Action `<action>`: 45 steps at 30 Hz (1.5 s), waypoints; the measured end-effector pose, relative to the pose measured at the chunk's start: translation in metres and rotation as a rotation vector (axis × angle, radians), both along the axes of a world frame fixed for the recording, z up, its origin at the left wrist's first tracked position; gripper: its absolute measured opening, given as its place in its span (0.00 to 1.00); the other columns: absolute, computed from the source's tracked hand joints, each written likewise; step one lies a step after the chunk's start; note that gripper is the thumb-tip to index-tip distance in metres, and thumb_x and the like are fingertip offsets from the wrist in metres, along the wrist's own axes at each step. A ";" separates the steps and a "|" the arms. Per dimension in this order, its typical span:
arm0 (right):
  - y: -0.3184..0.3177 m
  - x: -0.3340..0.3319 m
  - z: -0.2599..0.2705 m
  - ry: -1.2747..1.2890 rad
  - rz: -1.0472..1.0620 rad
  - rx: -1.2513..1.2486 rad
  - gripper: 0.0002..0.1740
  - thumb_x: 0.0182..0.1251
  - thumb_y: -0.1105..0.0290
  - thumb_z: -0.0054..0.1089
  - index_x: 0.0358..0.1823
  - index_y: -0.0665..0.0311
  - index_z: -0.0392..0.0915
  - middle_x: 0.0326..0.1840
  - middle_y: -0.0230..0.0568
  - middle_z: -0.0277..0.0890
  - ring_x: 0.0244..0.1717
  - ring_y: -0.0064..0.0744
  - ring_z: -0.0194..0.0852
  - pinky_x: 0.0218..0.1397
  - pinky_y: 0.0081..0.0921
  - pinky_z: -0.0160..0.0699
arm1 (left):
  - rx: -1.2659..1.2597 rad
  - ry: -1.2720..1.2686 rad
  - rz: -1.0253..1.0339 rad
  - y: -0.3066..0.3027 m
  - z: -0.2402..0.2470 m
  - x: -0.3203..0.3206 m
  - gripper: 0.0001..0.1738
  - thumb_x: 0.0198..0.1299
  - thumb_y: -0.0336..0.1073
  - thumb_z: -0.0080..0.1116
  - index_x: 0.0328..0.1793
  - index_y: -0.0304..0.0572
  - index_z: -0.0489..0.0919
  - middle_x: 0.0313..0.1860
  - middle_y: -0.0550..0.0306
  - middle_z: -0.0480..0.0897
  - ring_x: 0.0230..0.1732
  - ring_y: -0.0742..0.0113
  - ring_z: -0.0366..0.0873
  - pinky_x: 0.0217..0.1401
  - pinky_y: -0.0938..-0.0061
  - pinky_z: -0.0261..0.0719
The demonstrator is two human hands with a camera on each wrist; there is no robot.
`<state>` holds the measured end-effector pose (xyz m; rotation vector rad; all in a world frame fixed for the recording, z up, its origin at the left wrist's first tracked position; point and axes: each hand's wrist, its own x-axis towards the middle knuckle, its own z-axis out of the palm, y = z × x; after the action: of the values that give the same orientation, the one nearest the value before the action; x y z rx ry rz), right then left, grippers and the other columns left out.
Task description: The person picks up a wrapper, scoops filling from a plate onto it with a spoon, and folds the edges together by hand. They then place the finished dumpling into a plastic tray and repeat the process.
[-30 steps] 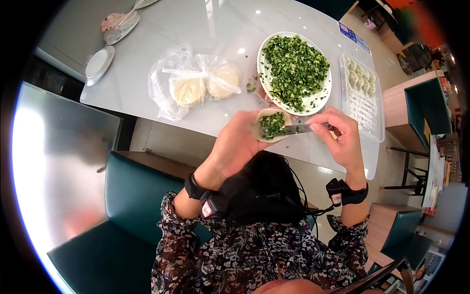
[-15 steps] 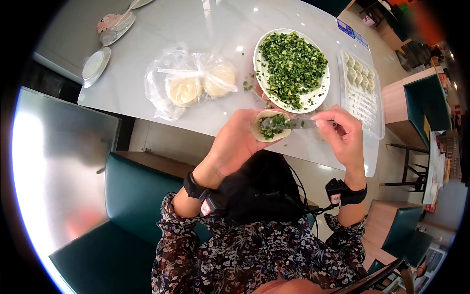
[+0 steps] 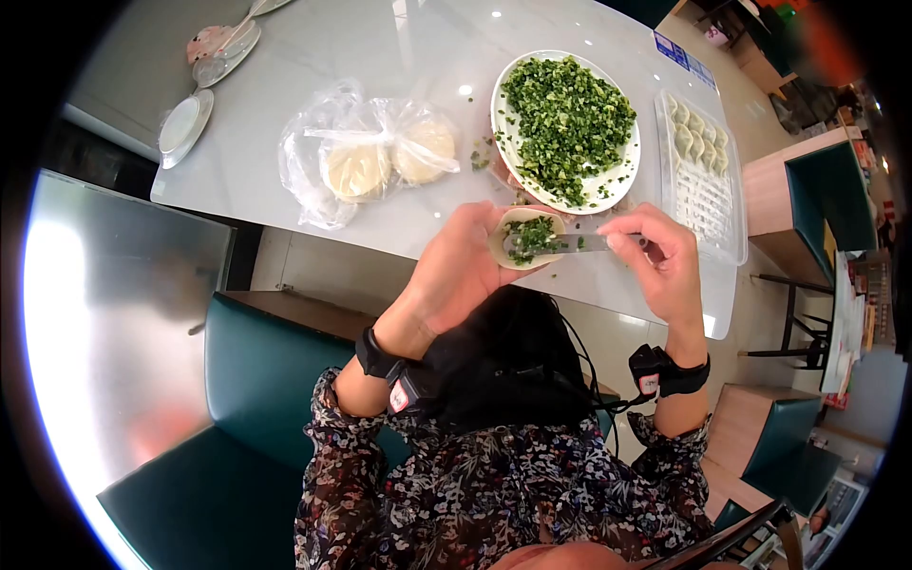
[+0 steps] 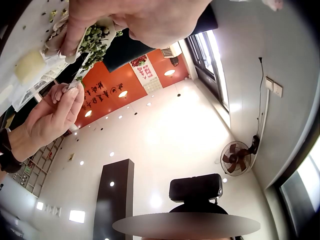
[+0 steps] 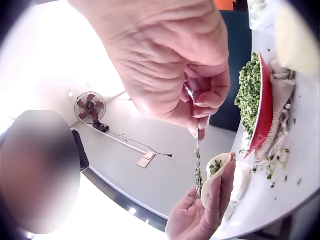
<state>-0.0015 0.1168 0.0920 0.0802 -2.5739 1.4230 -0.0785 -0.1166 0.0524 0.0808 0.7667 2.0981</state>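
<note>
My left hand [image 3: 454,271] cups a round pale dough wrapper [image 3: 497,249] with chopped greens [image 3: 532,237] in its middle. In my right hand [image 3: 665,266] a flat metal spatula [image 3: 587,243] is pinched between thumb and fingers, its blade reaching over the wrapper. The right wrist view shows bits of green stuck along the spatula [image 5: 197,165] beside the wrapper [image 5: 206,192], whose edge curves up in the left hand [image 5: 192,220]. Just beyond the hands stands a white oval plate [image 3: 619,195] heaped with chopped greens [image 3: 570,123].
On the table [image 3: 380,233], tied clear bags [image 3: 313,180] with pale dough rounds [image 3: 356,173] lie left of the plate. A clear tray [image 3: 671,204] with several folded dumplings [image 3: 698,142] is at the right. Small dishes [image 3: 186,128] stand at the far left. Green crumbs lie near the plate.
The spatula's blade has shifted slightly over the filling in the wrapper. Both hands keep their holds and have hardly moved; the table scene has shifted slightly up in view.
</note>
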 end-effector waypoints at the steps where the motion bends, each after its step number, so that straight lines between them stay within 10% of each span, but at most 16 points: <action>1: 0.000 0.001 -0.001 -0.002 0.012 0.021 0.05 0.70 0.79 0.63 0.42 0.69 0.86 0.36 0.34 0.81 0.33 0.17 0.75 0.32 0.16 0.71 | 0.001 0.000 0.000 0.000 0.000 0.000 0.30 0.79 0.45 0.33 0.68 0.23 0.73 0.69 0.42 0.77 0.70 0.54 0.76 0.77 0.57 0.71; 22: 0.011 -0.031 -0.040 0.150 -0.376 0.131 0.05 0.71 0.76 0.63 0.44 0.67 0.86 0.38 0.39 0.85 0.31 0.24 0.81 0.38 0.22 0.79 | -0.002 -0.096 0.088 -0.002 -0.001 0.000 0.33 0.80 0.45 0.31 0.72 0.16 0.67 0.69 0.33 0.76 0.71 0.45 0.76 0.78 0.56 0.72; 34: -0.036 -0.003 -0.014 0.504 0.091 0.388 0.12 0.49 0.78 0.75 0.37 0.59 0.86 0.39 0.33 0.82 0.41 0.39 0.81 0.41 0.34 0.81 | 0.094 -0.052 0.049 0.000 -0.009 0.001 0.28 0.82 0.46 0.35 0.72 0.30 0.70 0.73 0.43 0.74 0.73 0.52 0.73 0.79 0.54 0.69; 45: -0.041 -0.001 -0.022 0.445 -0.011 0.277 0.10 0.54 0.80 0.73 0.37 0.61 0.85 0.35 0.34 0.80 0.38 0.40 0.79 0.38 0.35 0.79 | -0.075 0.165 0.043 0.012 -0.002 0.019 0.29 0.80 0.41 0.31 0.77 0.29 0.66 0.74 0.47 0.73 0.75 0.59 0.72 0.81 0.58 0.67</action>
<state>-0.0026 0.0757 0.0700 0.3768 -2.3644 0.9063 -0.0594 -0.1043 0.0502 0.2004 0.9529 2.1191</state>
